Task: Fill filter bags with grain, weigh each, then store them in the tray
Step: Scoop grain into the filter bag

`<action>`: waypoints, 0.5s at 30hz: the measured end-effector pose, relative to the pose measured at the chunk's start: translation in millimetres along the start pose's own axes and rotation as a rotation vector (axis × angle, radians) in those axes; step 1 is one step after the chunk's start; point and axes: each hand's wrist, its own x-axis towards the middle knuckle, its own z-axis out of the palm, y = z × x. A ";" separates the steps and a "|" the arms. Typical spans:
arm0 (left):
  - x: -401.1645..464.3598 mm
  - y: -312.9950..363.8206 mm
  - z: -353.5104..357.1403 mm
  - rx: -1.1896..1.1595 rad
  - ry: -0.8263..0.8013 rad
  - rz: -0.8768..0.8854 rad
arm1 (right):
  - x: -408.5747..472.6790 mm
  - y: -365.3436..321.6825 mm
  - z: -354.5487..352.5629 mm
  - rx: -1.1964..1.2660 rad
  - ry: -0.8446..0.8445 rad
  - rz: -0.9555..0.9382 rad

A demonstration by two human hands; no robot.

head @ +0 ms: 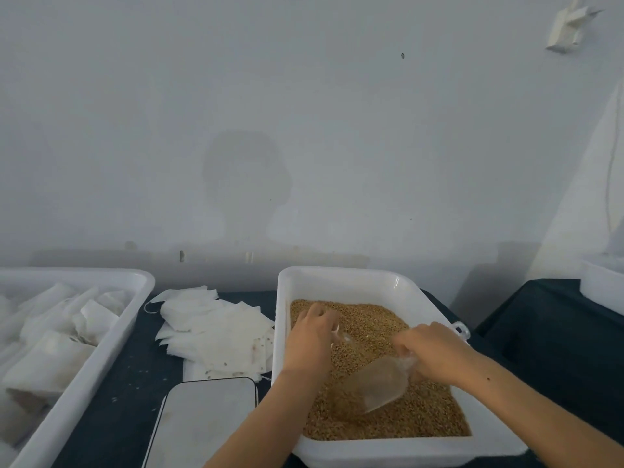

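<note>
The right hand (435,351) grips the handle of a clear plastic scoop (381,385) lying in the grain (398,420) of the white tub (341,278), while the left hand (312,336) rests on the grain with fingers curled (whether it holds anything, perhaps a filter bag, I cannot tell). To load well, I judge the scoop should be pushed shallowly forward through the grain and lifted level, so nothing spills over the rim. Its long axis runs diagonally, handle up-right at the hand and mouth pointing down-left toward the near side of the tub; empty filter bags (219,329) lie just left of the tub, filled ones in the tray (111,329) further left.
</note>
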 end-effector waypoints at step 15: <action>19.0 -20.3 -12.2 0.155 -0.158 0.072 | -6.6 27.8 8.2 0.602 -0.095 -0.055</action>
